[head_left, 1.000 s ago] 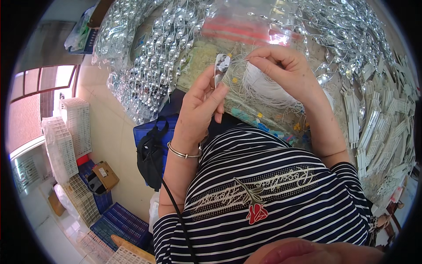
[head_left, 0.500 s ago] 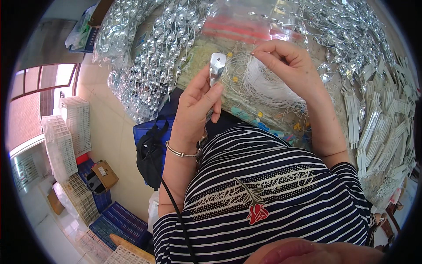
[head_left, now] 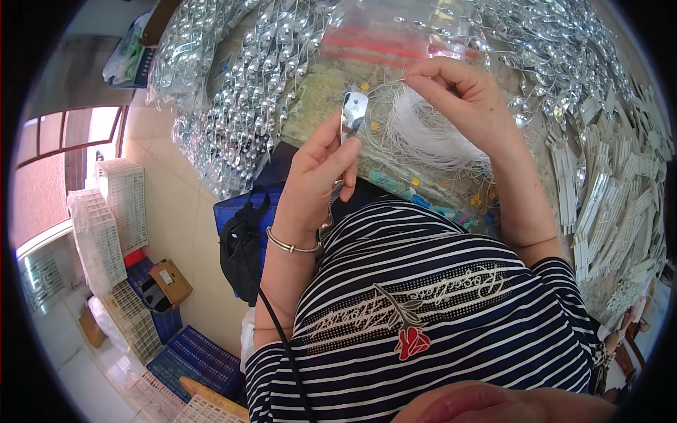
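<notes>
My left hand (head_left: pixel 319 168) is closed, its thumb and fingers gripping the lower part of a shiny silver spoon-shaped plate (head_left: pixel 352 113). The plate's rounded upper end stands free and tilts slightly to the right. To the right and a little higher, my right hand (head_left: pixel 465 99) pinches a thin white string (head_left: pixel 395 80) between thumb and forefinger. The stretch of string between the plate and my fingers is too fine to follow fully. Below my right hand lies a loose bundle of white strings (head_left: pixel 430 137) on a worn, stained work surface (head_left: pixel 317 99).
Strung silver pieces (head_left: pixel 240 106) hang in a mass at the left, with more silver pieces (head_left: pixel 564 49) far right. Bundles of whitish strips (head_left: pixel 606 204) lie on the right. A clear bag with a red band (head_left: pixel 395 44) is at the back. Crates (head_left: pixel 123 204) and a cardboard box (head_left: pixel 171 282) stand on the floor.
The silver plate has leaned to the right and dropped slightly in my left hand. My right hand keeps its pinch on the string and has barely moved.
</notes>
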{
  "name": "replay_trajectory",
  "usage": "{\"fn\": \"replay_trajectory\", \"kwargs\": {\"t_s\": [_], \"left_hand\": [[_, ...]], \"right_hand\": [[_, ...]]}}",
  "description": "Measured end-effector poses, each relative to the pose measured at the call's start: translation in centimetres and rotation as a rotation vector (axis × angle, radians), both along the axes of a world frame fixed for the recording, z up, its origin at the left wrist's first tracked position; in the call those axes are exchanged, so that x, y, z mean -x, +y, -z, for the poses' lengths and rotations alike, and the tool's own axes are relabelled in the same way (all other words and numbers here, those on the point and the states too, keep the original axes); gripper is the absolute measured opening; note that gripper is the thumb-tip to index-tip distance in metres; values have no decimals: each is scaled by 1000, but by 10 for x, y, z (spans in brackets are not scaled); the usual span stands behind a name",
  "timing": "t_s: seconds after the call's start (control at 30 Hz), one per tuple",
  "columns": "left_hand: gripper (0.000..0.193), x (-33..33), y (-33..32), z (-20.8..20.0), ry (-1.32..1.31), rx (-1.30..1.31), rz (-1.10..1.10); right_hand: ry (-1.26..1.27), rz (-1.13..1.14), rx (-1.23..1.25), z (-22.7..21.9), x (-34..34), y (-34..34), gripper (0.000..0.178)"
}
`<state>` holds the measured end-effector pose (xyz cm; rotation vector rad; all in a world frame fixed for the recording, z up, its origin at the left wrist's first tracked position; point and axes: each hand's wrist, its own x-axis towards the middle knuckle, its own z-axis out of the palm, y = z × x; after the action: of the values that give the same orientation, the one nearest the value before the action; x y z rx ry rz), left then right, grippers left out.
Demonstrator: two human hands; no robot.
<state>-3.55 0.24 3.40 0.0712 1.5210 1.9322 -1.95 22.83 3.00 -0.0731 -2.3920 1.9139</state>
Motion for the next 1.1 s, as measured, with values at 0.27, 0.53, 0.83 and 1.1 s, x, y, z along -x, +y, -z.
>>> {"fn": "replay_trajectory", "kwargs": {"t_s": [0.27, 0.53, 0.83, 1.1], "left_hand": [[36, 1, -3, 3, -68, -21, 64], [36, 0, -1, 2, -79, -17, 117], [35, -2, 0, 3, -100, -22, 121], [35, -3, -1, 5, -110, -35, 148]], "right_hand": [[24, 8, -29, 3, 0, 1, 12], [65, 26, -26, 10, 4, 2, 15], [55, 36, -40, 6, 3, 2, 15], [42, 13, -69, 8, 3, 3, 13]]}}
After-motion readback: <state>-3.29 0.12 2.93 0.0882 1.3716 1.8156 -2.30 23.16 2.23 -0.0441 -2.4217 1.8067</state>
